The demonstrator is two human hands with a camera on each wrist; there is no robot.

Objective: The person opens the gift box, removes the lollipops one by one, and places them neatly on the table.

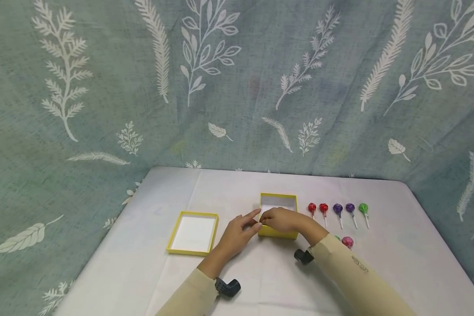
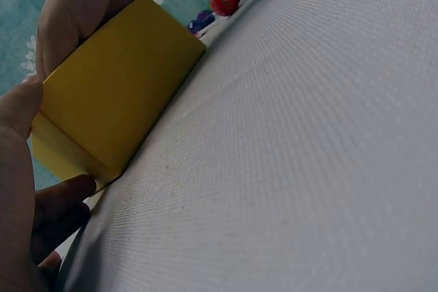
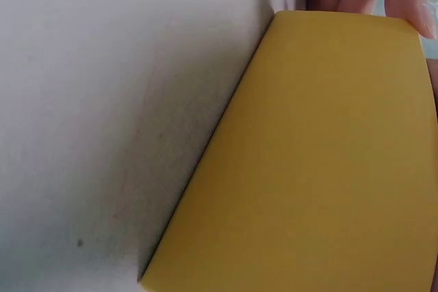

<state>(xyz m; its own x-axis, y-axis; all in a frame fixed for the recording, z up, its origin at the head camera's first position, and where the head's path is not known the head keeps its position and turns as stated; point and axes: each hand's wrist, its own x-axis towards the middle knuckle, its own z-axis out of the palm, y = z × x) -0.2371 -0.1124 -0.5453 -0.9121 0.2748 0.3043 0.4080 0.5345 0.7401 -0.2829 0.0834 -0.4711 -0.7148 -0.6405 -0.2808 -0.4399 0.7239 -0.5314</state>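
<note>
A yellow box (image 1: 278,232) with a white inside stands on the table, its open side up. My right hand (image 1: 281,219) reaches over the near wall into the box. Its fingertips are hidden, so whatever they hold cannot be seen. Beside the box's left wall is my left hand (image 1: 238,230), its thumb at the near left top corner and its fingers stretched along the side. In the left wrist view those fingers (image 2: 65,196) touch the yellow wall low down. The right wrist view is mostly filled by the box's yellow outer wall (image 3: 321,155).
A yellow-rimmed lid (image 1: 192,251) lies white side up to the left. Right of the box, several lollipops form a row: red (image 1: 324,207), purple (image 1: 337,208) and green (image 1: 364,208). A pink lollipop (image 1: 347,242) and a green one lie nearer, partly behind the right sleeve. Patterned cloth (image 1: 237,87) hangs behind.
</note>
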